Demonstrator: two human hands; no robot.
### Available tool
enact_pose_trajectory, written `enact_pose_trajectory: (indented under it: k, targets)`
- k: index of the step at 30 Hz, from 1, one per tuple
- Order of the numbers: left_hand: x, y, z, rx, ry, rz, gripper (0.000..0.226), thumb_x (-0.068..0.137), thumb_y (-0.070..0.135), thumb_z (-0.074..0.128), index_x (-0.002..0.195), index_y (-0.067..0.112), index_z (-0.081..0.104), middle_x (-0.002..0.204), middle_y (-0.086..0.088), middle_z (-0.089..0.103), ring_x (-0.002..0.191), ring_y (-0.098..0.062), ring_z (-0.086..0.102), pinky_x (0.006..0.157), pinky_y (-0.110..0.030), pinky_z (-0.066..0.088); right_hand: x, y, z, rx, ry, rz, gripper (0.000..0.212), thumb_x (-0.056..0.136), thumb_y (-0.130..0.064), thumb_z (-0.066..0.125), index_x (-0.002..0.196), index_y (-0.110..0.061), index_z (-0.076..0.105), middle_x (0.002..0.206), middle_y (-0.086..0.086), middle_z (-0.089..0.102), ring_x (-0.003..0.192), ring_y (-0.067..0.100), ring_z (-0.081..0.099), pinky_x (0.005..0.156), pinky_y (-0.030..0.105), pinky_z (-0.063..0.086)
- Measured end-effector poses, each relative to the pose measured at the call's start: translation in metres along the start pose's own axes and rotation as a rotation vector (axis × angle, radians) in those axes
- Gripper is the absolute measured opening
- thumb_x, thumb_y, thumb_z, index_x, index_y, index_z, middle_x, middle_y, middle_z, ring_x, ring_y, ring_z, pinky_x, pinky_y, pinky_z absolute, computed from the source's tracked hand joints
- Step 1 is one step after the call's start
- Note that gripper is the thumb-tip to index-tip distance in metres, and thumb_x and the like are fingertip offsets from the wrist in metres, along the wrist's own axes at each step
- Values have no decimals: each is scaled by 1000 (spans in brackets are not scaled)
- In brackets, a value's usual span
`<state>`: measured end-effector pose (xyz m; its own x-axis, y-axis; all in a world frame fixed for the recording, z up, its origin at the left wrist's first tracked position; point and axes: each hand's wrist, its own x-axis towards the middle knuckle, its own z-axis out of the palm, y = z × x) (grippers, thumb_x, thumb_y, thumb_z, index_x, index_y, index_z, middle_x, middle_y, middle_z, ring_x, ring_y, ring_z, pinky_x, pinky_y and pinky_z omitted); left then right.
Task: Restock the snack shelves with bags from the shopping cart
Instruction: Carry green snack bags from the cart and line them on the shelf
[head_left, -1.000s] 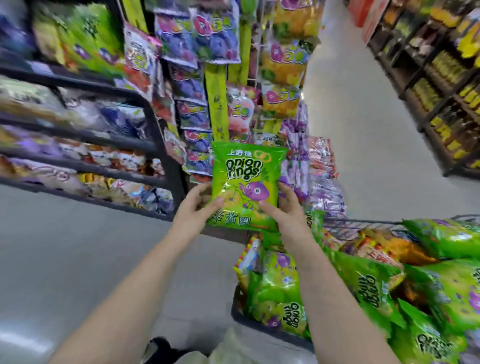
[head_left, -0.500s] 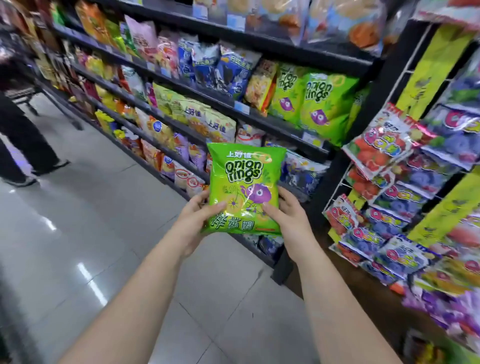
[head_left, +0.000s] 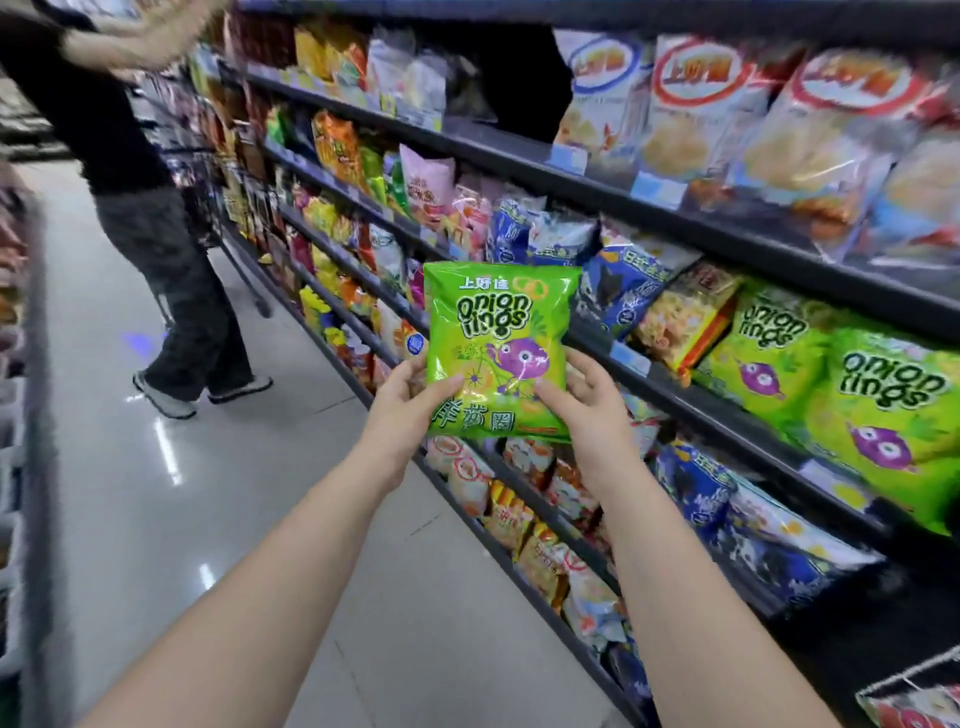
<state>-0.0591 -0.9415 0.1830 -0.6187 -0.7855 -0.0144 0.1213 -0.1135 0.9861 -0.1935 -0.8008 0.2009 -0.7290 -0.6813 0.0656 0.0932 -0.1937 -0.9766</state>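
Both hands hold one green onion rings bag (head_left: 498, 353) upright in front of the snack shelves (head_left: 727, 239), its printed face turned toward the camera. The left hand (head_left: 410, 410) grips the bag's lower left edge, thumb laid across the front and fingers tucked behind. The right hand (head_left: 587, 400) grips the lower right edge in the same way, thumb on the front just below the purple cartoon figure. The bag is off the shelves, held in the air over the aisle side of the shelf edges, at about the height of the middle shelf. On that middle shelf to the right stand more green onion rings bags (head_left: 883, 405), leaning back in a row, well apart from the held one. Beside them toward the left sit a yellow and orange bag (head_left: 685, 312) and blue and white bags (head_left: 618, 280). The shelf above carries large pale bags with red oval labels (head_left: 696, 104); their print is too blurred to read. Lower shelves hold mixed small packets (head_left: 519, 514). The glossy tiled floor (head_left: 208, 493) runs away to the left, and there another person in dark clothes (head_left: 156, 234) stands close to the shelving, apparently next to a shopping cart (head_left: 208, 197), though that part is blurred.
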Motion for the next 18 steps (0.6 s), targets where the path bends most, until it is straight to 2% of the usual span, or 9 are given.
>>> enact_pose_trajectory:
  k: [3, 5, 7, 9, 10, 12, 14, 17, 18]
  targets:
    - [69, 41, -4, 23, 23, 103, 43, 89, 12, 68, 130, 8, 54, 96, 1, 70, 77, -5, 70, 67, -20, 55, 72, -23, 23, 30, -50, -83, 41, 84, 1, 68, 117, -20, 56, 113, 7, 69, 106, 28, 66, 87, 36, 56]
    - [115, 72, -7, 72, 18, 170, 49, 88, 19, 71, 133, 10, 52, 102, 2, 70, 83, -4, 70, 74, -22, 55, 120, -44, 40, 44, -78, -125, 42, 83, 1, 68, 118, -19, 56, 109, 4, 71, 102, 25, 67, 89, 37, 56]
    - [156, 106, -10, 104, 17, 234, 62, 81, 34, 77, 135, 14, 52, 109, 1, 69, 94, -8, 69, 88, -30, 54, 168, -66, 60, 50, -82, -154, 54, 78, -5, 75, 127, -15, 53, 118, 11, 67, 107, 27, 64, 95, 41, 53]
    - [196, 136, -15, 149, 22, 283, 78, 67, 56, 78, 132, 21, 55, 116, -2, 68, 104, -15, 67, 97, -41, 52, 212, -89, 81, 25, -68, -206, 61, 76, -10, 78, 131, -12, 51, 124, 16, 64, 106, 27, 65, 92, 38, 54]
    - [215, 150, -17, 138, 24, 303, 80, 64, 60, 78, 131, 22, 56, 117, -4, 67, 106, -18, 67, 98, -44, 51, 231, -100, 92, 14, -66, -236, 57, 80, -7, 75, 131, -9, 51, 122, 16, 65, 101, 25, 67, 87, 34, 56]
    - [254, 174, -20, 72, 12, 322, 72, 69, 54, 80, 129, 21, 57, 117, -3, 68, 105, -18, 67, 100, -46, 50, 267, -118, 111, 11, -56, -292, 47, 86, -1, 67, 129, -4, 50, 112, 11, 69, 89, 17, 69, 79, 27, 57]
    - [290, 196, -23, 59, -4, 350, 63, 78, 46, 77, 131, 20, 55, 118, -1, 67, 104, -14, 66, 96, -40, 53, 297, -135, 130, 13, -40, -347, 40, 87, 1, 65, 123, -7, 51, 101, 3, 70, 80, 10, 70, 72, 25, 58]
    - [347, 225, -26, 47, -62, 423, 49, 87, 36, 72, 127, 16, 55, 113, 1, 64, 91, 0, 62, 67, -10, 49, 339, -156, 151, -13, 0, -439, 35, 86, -2, 67, 117, -14, 54, 103, 2, 69, 81, 10, 71, 70, 24, 56]
    - [363, 236, -25, 40, -80, 445, 42, 88, 31, 70, 124, 15, 55, 108, 3, 64, 86, 3, 61, 61, -5, 46, 351, -162, 157, -22, 18, -471, 33, 86, -3, 68, 113, -17, 55, 104, 3, 69, 82, 11, 71, 72, 25, 56]
